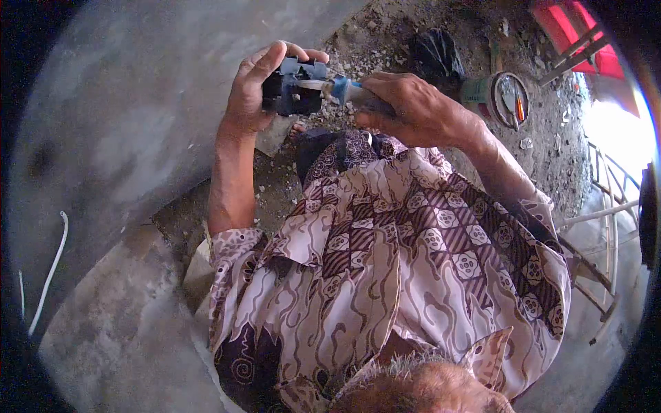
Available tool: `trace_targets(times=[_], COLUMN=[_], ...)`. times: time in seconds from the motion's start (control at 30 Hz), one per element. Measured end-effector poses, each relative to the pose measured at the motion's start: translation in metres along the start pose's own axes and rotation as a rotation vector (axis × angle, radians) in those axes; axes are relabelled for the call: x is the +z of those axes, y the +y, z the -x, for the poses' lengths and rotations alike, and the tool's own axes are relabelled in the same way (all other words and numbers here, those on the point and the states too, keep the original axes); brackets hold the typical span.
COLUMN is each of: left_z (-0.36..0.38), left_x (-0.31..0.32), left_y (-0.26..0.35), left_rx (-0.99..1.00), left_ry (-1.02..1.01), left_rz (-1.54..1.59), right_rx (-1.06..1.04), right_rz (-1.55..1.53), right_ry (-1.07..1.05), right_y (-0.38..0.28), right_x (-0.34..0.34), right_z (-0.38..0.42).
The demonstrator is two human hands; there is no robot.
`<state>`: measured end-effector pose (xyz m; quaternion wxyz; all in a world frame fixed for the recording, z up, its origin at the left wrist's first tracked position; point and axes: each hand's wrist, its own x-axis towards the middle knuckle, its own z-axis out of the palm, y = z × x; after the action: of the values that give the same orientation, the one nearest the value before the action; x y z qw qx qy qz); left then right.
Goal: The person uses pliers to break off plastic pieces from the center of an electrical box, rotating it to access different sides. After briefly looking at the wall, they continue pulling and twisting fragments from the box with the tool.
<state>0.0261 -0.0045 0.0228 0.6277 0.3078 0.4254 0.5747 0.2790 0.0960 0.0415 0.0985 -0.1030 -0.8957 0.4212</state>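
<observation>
Through the head camera I see my left hand (pixel 249 89) holding a boxy dark plastic housing (pixel 292 103), fingers around its far side and thumb along its upper edge; the housing is hard-edged, black inside with a blue-grey lip. My right hand (pixel 416 107) is wrapped firmly round a grey tool (pixel 375 98) with a bright blue collar. Its slim, pale tip points into the housing's open face; I can't tell whether they touch. The housing is held up in front of me, above rough ground (pixel 358 41) strewn with broken stone, near the edge of a smooth grey concrete surface (pixel 138 103). Toward the ground's right edge I make out a crumpled, shiny black plastic bag (pixel 437 51) and a round bucket (pixel 476 93) holding slender tools. A thin, curved white cord (pixel 49 275) lies at the far left.
</observation>
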Motion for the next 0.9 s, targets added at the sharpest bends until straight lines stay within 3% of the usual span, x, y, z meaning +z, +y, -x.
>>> trace_targets(times=[0.23,0.3,0.43,0.5,0.7,0.77,0.8,0.9], left_z=[0.001,0.002,0.004,0.006,0.002,-0.004,-0.004,-0.009], left_x=[0.008,0.007,0.01,0.01,0.008,-0.004,-0.005,-0.013], left_y=[0.001,0.0,0.003,0.003,0.001,-0.002,-0.006,-0.002], left_rx=[-0.036,-0.056,-0.061,-0.095,-0.116,0.102,0.096,0.056], left_ry=[0.014,0.019,0.013,0.018,0.089,0.212,0.207,0.307], left_rz=[0.001,0.016,-0.051,-0.025,-0.121,-1.116,-1.112,-0.91], right_rx=[0.006,0.095,0.02,0.161,0.206,0.111,0.017,-0.048], right_rz=[-0.059,-0.106,-0.112,-0.278,-0.233,-0.081,0.064,0.008], right_ry=[0.026,-0.063,0.005,-0.106,-0.191,-0.116,-0.05,0.088], right_y=[-0.003,-0.006,-0.001,-0.006,-0.007,0.029,0.041,0.045], right_x=[0.002,0.0,0.008,0.008,0.0,0.024,0.038,0.043], right_z=[-0.003,-0.004,-0.004,-0.004,-0.009,0.0,0.008,0.01])
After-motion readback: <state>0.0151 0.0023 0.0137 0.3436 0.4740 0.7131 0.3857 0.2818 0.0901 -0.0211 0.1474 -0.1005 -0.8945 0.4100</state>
